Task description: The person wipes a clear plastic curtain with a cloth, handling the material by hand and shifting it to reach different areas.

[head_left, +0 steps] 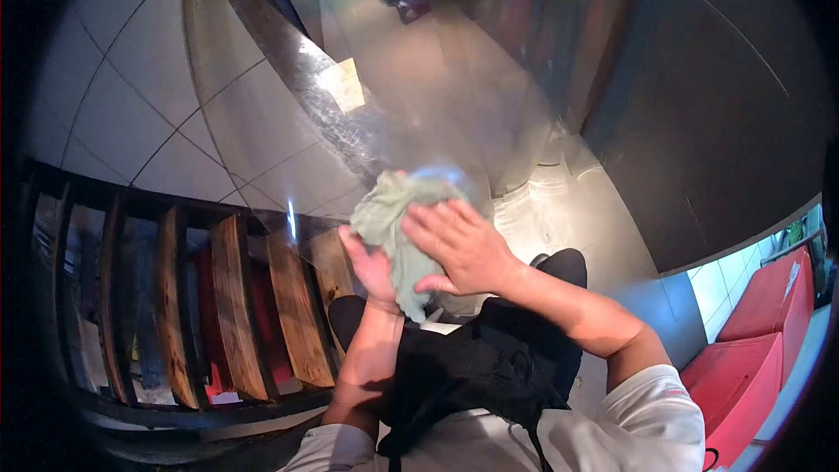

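at the frame's centre, the right hand point(459, 245) lies open, fingers nearly straight, over the pale green cloth point(381, 214); the open left hand point(371, 273) backs it, likely to steady limp fabric. wooden slats point(234, 301) stand lower left; beyond, upper left of centre, a paper point(350, 85).

Hands at the grip: two, my left hand point(373, 273) and my right hand point(459, 249). Cloths between them: one, a pale green cloth point(376, 210). Paper sheets beyond the grip, ahead and slightly left: one paper sheet point(348, 85). Wooden slats point(236, 297) to the left of the grip: at least five; the exact count is unclear at the dark far edge. Red blocks point(738, 376) well to the right of the grip: two. White sleeves point(651, 411) behind the grip: two. Black aprons point(472, 367) on my side of the grip: one.
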{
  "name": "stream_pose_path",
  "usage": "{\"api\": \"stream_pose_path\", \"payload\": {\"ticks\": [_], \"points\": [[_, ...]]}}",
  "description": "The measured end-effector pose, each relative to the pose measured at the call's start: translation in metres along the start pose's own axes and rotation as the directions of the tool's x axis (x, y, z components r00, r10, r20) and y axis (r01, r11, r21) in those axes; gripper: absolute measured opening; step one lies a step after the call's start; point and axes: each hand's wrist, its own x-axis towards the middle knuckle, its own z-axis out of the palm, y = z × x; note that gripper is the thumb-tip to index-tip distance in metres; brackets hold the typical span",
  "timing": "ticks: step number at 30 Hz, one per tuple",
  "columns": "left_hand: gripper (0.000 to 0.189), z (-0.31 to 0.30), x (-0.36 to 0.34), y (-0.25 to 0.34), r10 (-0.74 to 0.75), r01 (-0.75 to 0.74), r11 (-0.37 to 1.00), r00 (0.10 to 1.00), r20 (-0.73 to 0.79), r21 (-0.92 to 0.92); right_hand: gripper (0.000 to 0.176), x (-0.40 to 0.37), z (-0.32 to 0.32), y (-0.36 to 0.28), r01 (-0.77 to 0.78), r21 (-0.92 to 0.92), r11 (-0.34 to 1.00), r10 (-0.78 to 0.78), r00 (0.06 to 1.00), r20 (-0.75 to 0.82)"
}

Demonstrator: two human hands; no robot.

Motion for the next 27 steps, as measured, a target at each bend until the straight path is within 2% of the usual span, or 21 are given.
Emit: {"api": "stream_pose_path", "payload": {"ticks": [1, 3, 4, 5, 6, 7, 9, 10, 12, 14, 15, 16, 17, 18, 19, 21, 22, 24, 26, 27], "points": [[0.103, 0.003, -0.007, 0.001, -0.077, 0.075, 0.994, 0.997, -0.019, -0.076, 0.077, 0.012, -0.015, 0.003, -0.056, -0.034, 0.998, 0.052, 0.994, -0.100], [0.103, 0.007, 0.004, 0.019, -0.149, 0.135, 0.984, 0.981, 0.124, 0.116, 0.081, 0.041, -0.034, 0.002, -0.165, -0.075, 0.983, 0.136, 0.945, -0.299], [0.103, 0.021, 0.013, 0.028, -0.192, 0.151, 0.965, 0.964, 0.183, 0.217, 0.082, 0.053, -0.032, 0.003, -0.144, -0.108, 0.984, 0.119, 0.971, -0.208], [0.104, 0.041, 0.026, 0.028, -0.083, 0.070, 0.993, 0.986, 0.142, 0.100, 0.084, 0.066, -0.026, 0.001, -0.123, -0.138, 0.983, 0.108, 0.987, -0.117], [0.102, 0.033, 0.032, 0.030, -0.065, 0.203, 0.882, 0.946, 0.317, -0.425, 0.086, 0.077, -0.018, -0.004, -0.105, -0.163, 0.981, 0.102, 0.994, -0.028], [0.099, 0.047, 0.037, 0.029, -0.074, 0.163, 0.946, 0.950, 0.302, -0.280, 0.080, 0.082, -0.006, -0.017, -0.020, -0.026, 0.999, 0.013, 0.969, -0.248], [0.097, 0.058, 0.050, 0.033, -0.076, 0.132, 0.982, 0.933, 0.353, -0.135, 0.078, 0.060, 0.003, -0.037, 0.079, 0.059, 0.995, -0.066, 0.978, -0.196], [0.096, 0.045, 0.055, 0.041, -0.080, 0.148, 0.979, 0.912, 0.402, -0.140, 0.076, 0.053, 0.008, -0.041, 0.129, 0.111, 0.985, -0.108, 0.979, -0.172], [0.096, 0.038, 0.048, 0.050, -0.063, 0.120, 0.986, 0.907, 0.416, -0.112, 0.072, 0.031, 0.020, -0.019, 0.119, -0.004, 0.993, -0.119, 0.986, -0.118], [0.096, 0.046, 0.034, 0.043, -0.032, 0.051, 0.998, 0.933, 0.358, -0.044, 0.072, 0.028, 0.014, -0.005, 0.088, -0.103, 0.991, -0.098, 0.991, -0.092], [0.098, 0.039, 0.030, 0.041, -0.022, 0.067, 0.987, 0.957, 0.288, -0.146, 0.073, 0.040, -0.001, 0.004, 0.056, -0.147, 0.988, -0.071, 0.992, -0.100], [0.101, 0.044, 0.030, 0.043, -0.001, 0.041, 0.987, 0.969, 0.245, -0.156, 0.075, 0.046, -0.012, 0.009, 0.024, -0.198, 0.980, -0.046, 0.993, -0.110], [0.104, 0.052, 0.030, 0.045, 0.018, 0.017, 0.986, 0.979, 0.204, -0.165, 0.084, 0.051, -0.005, 0.011, 0.032, -0.168, 0.985, -0.063, 0.981, -0.182], [0.108, 0.057, 0.030, 0.049, 0.039, -0.011, 0.985, 0.986, 0.161, -0.170, 0.085, 0.060, -0.010, 0.005, -0.028, -0.157, 0.987, -0.007, 0.976, -0.218], [0.108, 0.050, 0.031, 0.048, -0.044, 0.208, 0.915, 0.905, 0.424, -0.347, 0.087, 0.071, -0.018, -0.005, -0.079, -0.140, 0.987, 0.042, 0.967, -0.253], [0.104, 0.067, 0.021, 0.039, -0.010, 0.014, 1.000, 0.982, 0.187, -0.020, 0.093, 0.086, -0.028, -0.022, -0.132, -0.103, 0.986, 0.100, 0.957, -0.272], [0.101, 0.076, 0.018, 0.037, 0.040, -0.051, 0.985, 0.997, 0.068, 0.164, 0.093, 0.087, -0.026, -0.027, -0.121, -0.119, 0.985, 0.087, 0.962, -0.260], [0.108, 0.058, 0.009, 0.036, 0.060, -0.061, 0.982, 0.998, 0.011, 0.181, 0.093, 0.082, -0.019, -0.039, -0.116, -0.159, 0.980, 0.077, 0.970, -0.233], [0.113, 0.049, 0.013, 0.041, 0.070, -0.086, 0.984, 0.992, 0.110, 0.156, 0.088, 0.067, -0.011, -0.040, -0.109, -0.138, 0.984, 0.070, 0.963, -0.262], [0.114, 0.055, 0.020, 0.052, 0.075, -0.106, 0.987, 0.970, 0.229, 0.124, 0.087, 0.059, -0.005, -0.038, -0.106, -0.130, 0.986, 0.068, 0.960, -0.272]]}}
